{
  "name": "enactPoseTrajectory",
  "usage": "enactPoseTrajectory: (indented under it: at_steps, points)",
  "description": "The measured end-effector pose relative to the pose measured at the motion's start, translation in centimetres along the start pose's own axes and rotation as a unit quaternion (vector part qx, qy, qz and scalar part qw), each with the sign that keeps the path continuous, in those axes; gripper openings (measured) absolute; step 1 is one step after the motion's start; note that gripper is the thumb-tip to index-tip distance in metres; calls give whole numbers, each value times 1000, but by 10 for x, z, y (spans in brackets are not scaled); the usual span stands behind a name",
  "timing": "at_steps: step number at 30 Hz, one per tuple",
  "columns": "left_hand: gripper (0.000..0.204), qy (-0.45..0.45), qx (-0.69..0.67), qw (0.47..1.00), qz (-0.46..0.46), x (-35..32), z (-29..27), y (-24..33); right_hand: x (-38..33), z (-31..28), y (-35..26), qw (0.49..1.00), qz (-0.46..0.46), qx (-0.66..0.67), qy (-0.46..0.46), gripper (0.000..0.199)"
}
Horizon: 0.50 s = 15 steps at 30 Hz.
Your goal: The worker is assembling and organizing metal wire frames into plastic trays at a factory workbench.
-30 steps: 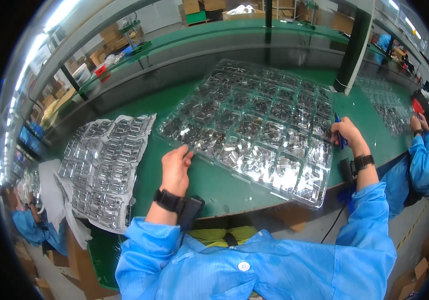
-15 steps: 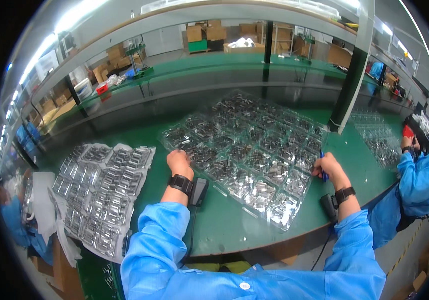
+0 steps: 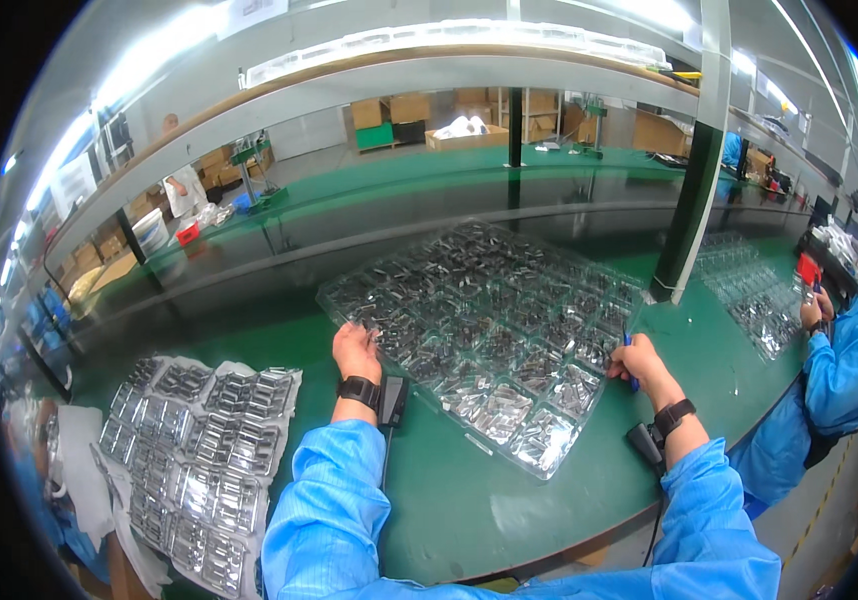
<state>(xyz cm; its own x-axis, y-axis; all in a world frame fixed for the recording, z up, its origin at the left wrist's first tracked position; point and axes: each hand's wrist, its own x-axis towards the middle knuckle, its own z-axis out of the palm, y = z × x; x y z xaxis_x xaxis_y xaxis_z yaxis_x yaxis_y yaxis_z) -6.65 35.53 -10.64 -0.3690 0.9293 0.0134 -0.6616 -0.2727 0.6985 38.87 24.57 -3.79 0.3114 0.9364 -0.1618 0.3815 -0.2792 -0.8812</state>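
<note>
Tray (image 3: 545,474): clear, thin-walled, divided into compartments, lying between the two grips and reaching away beyond them. Whether it rests fully on the worktop (image 3: 469,510) or has an edge slightly raised cannot be determined.

Left grip (image 3: 356,352): closed on the tray's rim; thumb placement not fully visible. Right grip (image 3: 641,362): clenched around a blue tool (image 3: 634,383), fingertips at the opposite rim; whether these also pinch the rim cannot be determined.

Contents: loose metal pieces (image 3: 504,412) in the compartments between, beyond and nearer than the grips.

Handling assessment: light shell, probably a heavy load; likely to flex and sag across the middle if raised by one edge. Plastic appears smooth, possibly slippery; thin walls could crease or crack. Pieces appear unsecured and would probably slide on tilting. Recommended hold: opposite rims near mid-span, fingers beneath, tray level. Single corners judged unsuitable.

Outward of the left grip: further metal parts on a white liner (image 3: 289,405).
</note>
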Motion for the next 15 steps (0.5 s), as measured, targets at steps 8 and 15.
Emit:
enactPoseTrajectory:
  at_steps: [8,15]
  points:
    - [33,-16,-33,999,-6,36,9,-13,13,9,2,1000,2,-4,22,11]
    - [41,-48,-4,998,-39,83,27,-19,25,20,-11,999,15,13,44,11]
